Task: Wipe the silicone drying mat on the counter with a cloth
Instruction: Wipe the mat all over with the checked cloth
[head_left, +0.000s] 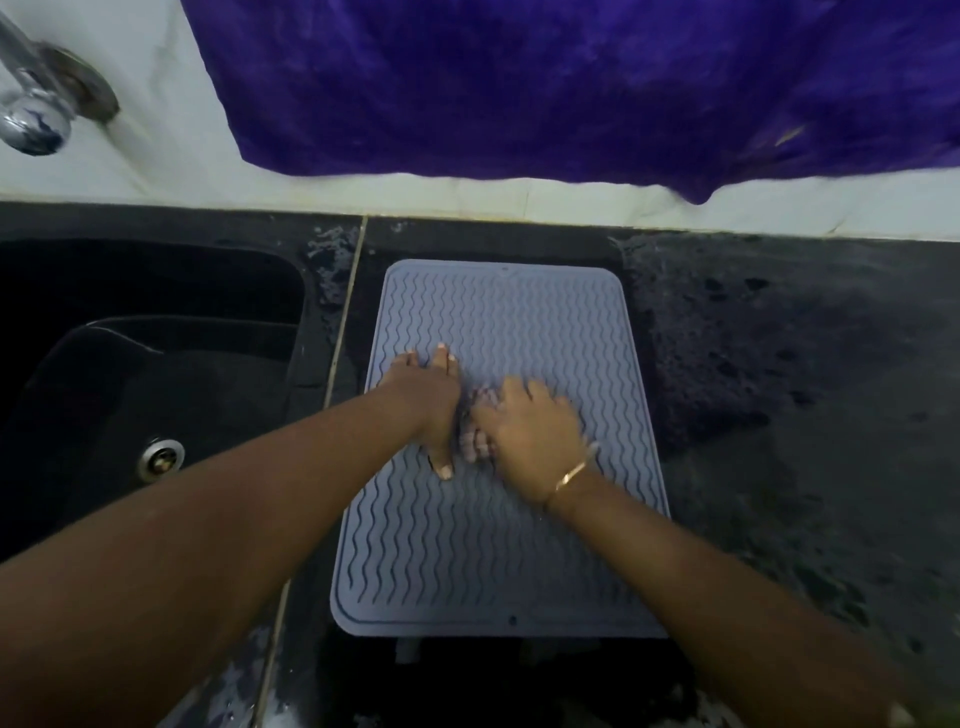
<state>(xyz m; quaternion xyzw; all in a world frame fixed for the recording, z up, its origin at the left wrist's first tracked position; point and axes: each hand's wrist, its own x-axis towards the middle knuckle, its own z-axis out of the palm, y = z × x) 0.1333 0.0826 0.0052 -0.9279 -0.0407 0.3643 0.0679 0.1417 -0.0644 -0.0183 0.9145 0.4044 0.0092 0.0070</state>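
A grey-blue silicone drying mat (498, 545) with wavy ridges lies lengthwise on the dark counter. My left hand (428, 400) rests flat on the mat's left middle, fingers spread and pointing away from me. Right beside it, my right hand (530, 426) presses down on a small crumpled cloth (475, 415), mostly hidden under the palm and fingers. The right hand is blurred. A thin gold bangle sits on the right wrist.
A black sink (130, 374) with a metal drain lies left of the mat. A chrome tap (31, 104) juts from the white wall at the upper left. A purple towel (571, 88) hangs over the wall behind. The counter (805, 389) to the right is wet.
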